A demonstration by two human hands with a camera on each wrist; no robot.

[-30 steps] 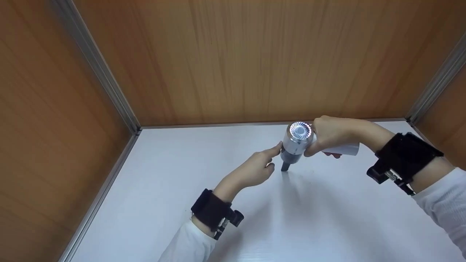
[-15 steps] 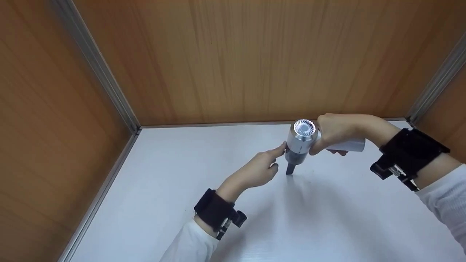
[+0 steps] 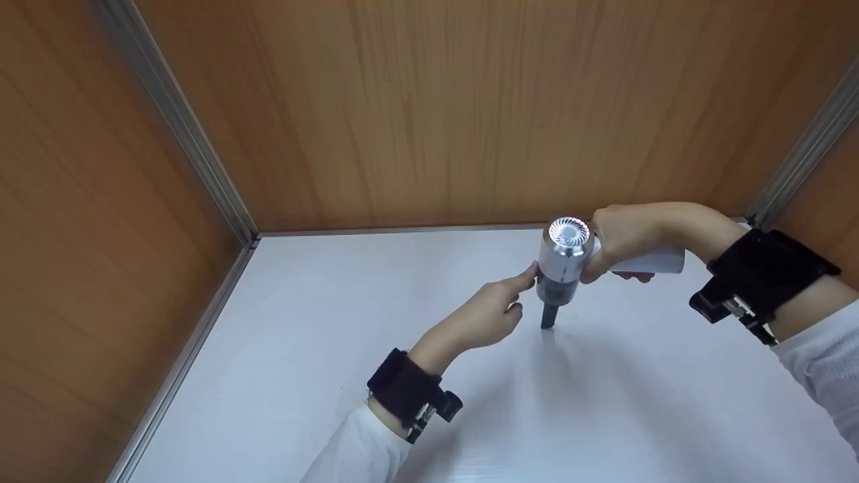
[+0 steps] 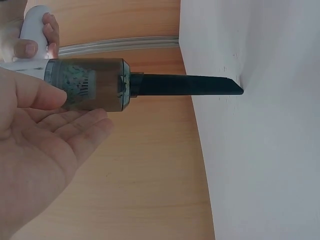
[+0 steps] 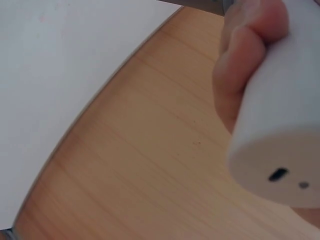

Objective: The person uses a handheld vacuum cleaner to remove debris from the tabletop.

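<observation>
R hand (image 3: 621, 235) grips handheld vacuum (image 3: 562, 261) w/ handle mostly hidden; L hand (image 3: 486, 312), fingers relaxed, touches its canister.

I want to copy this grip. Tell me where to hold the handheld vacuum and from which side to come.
Grip the white handle, coming from the right as the right hand does: it juts sideways from the upright vacuum body, leaving the dark nozzle free to point down at the white surface.

White tabletop (image 3: 604, 416) open from 4 to 8 o'clock
Wooden walls (image 3: 470, 114) block 9, 12, 3 o'clock; handheld vacuum (image 3: 560, 268) stands centre-right.
</observation>
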